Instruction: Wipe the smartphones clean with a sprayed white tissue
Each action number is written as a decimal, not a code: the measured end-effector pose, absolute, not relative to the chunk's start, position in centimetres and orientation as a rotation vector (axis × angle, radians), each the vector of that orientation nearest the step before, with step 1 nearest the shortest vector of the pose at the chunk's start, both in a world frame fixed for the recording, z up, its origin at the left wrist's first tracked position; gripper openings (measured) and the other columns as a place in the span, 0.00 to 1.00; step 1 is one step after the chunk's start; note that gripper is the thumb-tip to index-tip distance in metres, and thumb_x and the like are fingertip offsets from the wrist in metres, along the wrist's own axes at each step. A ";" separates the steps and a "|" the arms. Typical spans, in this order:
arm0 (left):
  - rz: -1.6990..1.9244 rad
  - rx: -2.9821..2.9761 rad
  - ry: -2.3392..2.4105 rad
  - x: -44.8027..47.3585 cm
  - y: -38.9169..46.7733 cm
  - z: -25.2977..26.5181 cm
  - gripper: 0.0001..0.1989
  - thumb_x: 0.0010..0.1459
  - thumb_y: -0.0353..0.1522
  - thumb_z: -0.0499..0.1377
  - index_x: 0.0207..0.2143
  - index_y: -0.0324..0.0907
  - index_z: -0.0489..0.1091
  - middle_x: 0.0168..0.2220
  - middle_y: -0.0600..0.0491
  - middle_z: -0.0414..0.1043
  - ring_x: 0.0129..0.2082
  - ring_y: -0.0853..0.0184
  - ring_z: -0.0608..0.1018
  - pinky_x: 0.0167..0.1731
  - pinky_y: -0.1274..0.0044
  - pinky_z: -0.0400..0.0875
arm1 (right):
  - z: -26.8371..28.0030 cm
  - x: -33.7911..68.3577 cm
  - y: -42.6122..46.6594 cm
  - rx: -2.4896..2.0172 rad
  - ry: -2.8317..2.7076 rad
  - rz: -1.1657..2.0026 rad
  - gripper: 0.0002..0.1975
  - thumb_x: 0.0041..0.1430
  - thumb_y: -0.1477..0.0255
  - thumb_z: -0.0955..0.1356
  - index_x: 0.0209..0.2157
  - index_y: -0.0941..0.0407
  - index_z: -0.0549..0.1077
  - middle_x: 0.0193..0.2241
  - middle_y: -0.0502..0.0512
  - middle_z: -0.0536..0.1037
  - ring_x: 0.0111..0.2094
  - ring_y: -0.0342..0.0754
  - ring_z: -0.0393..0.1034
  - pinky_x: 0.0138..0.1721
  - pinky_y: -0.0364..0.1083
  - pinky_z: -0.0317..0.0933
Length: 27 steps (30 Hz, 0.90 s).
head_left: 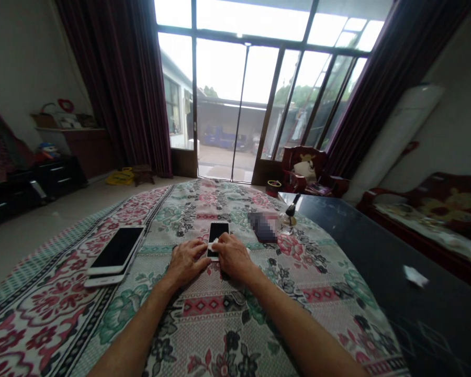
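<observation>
Beneath the phone (219, 229), the table (157, 343) is being covered by a flowered cloth (215, 335). At the phone's left edge, the left hand (186, 259) is being rested; whether its grip is closed on the phone cannot be told. Over the phone's right side, a white tissue (214, 244) is being pinched in the grip of the right hand (235, 256) and held against the screen. Left of the phone, a larger white phone (118, 248) is being borne by another (102, 281). Well right of the phone, a white scrap (416, 276) is being carried by a black tabletop (353, 225). Beyond the phone to its right, a dark object (265, 230) is being obscured by pixelation, with a bottle (288, 222) being seen beside it. Far beyond the phone, a glass door (235, 115) is being flanked by dark curtains (118, 78).
</observation>
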<state>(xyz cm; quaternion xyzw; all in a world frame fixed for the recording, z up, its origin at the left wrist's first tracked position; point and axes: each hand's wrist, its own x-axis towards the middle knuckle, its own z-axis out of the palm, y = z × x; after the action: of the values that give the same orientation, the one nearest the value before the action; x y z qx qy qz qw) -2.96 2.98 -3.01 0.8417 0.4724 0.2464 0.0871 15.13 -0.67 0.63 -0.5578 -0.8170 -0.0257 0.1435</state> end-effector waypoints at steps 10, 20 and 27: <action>0.716 2.510 1.387 -3.0 3.0 -2.8 0.16 0.56 0.40 0.59 0.48 0.52 0.74 0.51 0.53 0.71 0.50 0.57 0.71 0.51 0.65 0.62 | 1.2 17.6 5.9 -1.955 -2.203 -0.075 0.18 0.63 0.76 0.58 0.44 0.51 0.76 0.44 0.58 0.72 0.43 0.49 0.64 0.39 0.44 0.55; 0.730 2.516 1.368 -3.0 2.9 -2.7 0.16 0.56 0.39 0.59 0.47 0.52 0.74 0.51 0.53 0.71 0.50 0.58 0.72 0.51 0.65 0.62 | 1.6 17.0 6.1 -1.913 -2.301 -0.101 0.16 0.62 0.75 0.59 0.41 0.52 0.77 0.43 0.58 0.71 0.42 0.50 0.64 0.40 0.45 0.55; 0.717 2.522 1.391 -3.0 2.9 -2.8 0.15 0.55 0.39 0.60 0.46 0.52 0.74 0.52 0.53 0.71 0.50 0.58 0.72 0.50 0.66 0.62 | 1.2 16.1 0.8 -1.598 -2.465 -0.089 0.15 0.61 0.75 0.61 0.44 0.50 0.76 0.42 0.56 0.71 0.42 0.49 0.63 0.43 0.45 0.54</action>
<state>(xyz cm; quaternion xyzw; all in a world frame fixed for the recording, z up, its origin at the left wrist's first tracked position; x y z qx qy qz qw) -2.97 2.88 -2.79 0.8464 0.4671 0.2406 0.0867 16.08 0.82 1.15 -0.5410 -0.8344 -0.0300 0.1008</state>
